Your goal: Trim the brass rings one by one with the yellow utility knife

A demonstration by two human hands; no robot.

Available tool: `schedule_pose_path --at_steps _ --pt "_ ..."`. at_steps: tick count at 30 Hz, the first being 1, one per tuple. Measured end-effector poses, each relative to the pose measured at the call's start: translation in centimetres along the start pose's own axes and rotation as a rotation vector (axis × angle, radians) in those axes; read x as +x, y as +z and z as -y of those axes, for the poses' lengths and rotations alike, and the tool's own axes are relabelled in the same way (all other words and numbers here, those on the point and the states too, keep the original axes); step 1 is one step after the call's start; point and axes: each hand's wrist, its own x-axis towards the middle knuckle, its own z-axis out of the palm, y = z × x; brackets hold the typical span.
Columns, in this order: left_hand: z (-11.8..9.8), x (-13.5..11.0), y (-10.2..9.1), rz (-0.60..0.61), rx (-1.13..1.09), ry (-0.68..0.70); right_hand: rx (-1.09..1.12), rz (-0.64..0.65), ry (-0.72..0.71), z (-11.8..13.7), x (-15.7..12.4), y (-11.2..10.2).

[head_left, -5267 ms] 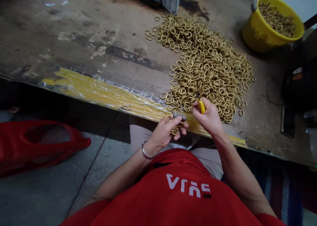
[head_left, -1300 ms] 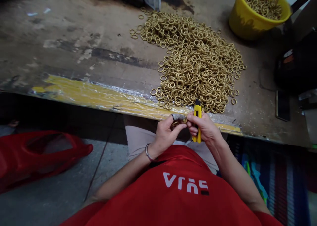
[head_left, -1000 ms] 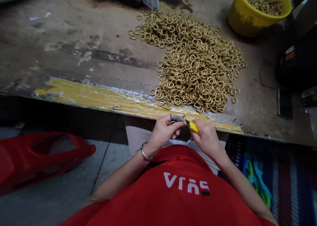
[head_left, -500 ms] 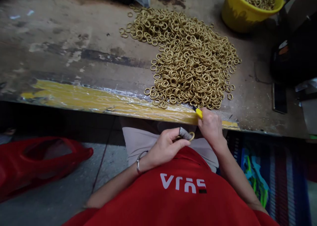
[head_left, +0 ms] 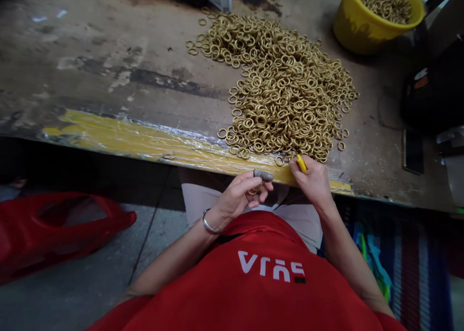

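A big heap of gold-coloured rings [head_left: 282, 89] lies on the worn worktable [head_left: 108, 55]. My right hand [head_left: 313, 183] is closed round a yellow utility knife [head_left: 301, 163] at the heap's near edge, by a loose ring [head_left: 279, 161]. My left hand [head_left: 241, 195], just below the table edge, is closed on a few rings, with a grey cover [head_left: 263, 175] on its thumb tip. A metal bangle [head_left: 208, 222] circles the left wrist.
A yellow bucket [head_left: 362, 26] of rings stands at the back right. Yellow tape [head_left: 137, 140] under clear film runs along the table's front edge. A red plastic tub [head_left: 54, 229] lies on the floor at left; a dark device [head_left: 431, 94] sits at right.
My right hand, which met the left at the table edge a second ago, has reached to the heap's near edge with the knife. My left hand dipped, then rose back towards the edge.
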Motion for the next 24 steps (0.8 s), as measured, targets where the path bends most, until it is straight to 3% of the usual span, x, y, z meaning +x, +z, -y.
schedule_pose_path --at_steps 2,6,8,11,14,17,21,24 --pt "0.3 0.3 0.1 -0.092 0.181 0.080 0.367 0.095 0.154 0.4 -0.3 -0.3" --pt "1.0 0.7 0.5 -0.230 0.576 0.356 1.039 0.476 0.466 1.2 -0.9 0.0" --pt "1.1 0.6 0.6 -0.205 0.699 0.451 1.191 0.609 0.526 1.4 -1.1 0.5" --pt "1.0 0.4 0.6 -0.169 0.772 0.509 1.272 0.694 0.564 1.5 -1.3 1.2" --pt "0.9 0.2 0.6 -0.204 0.744 0.463 1.220 0.658 0.538 1.4 -1.7 1.6" --pt "0.9 0.3 0.6 -0.224 0.524 0.276 0.979 0.458 0.416 1.4 -2.5 1.6" --pt "0.9 0.4 0.8 -0.141 0.231 0.073 0.543 0.152 0.079 1.4 -3.7 1.1" --pt "1.0 0.4 0.9 -0.066 0.154 0.037 0.393 0.084 -0.179 1.5 -4.1 0.8"
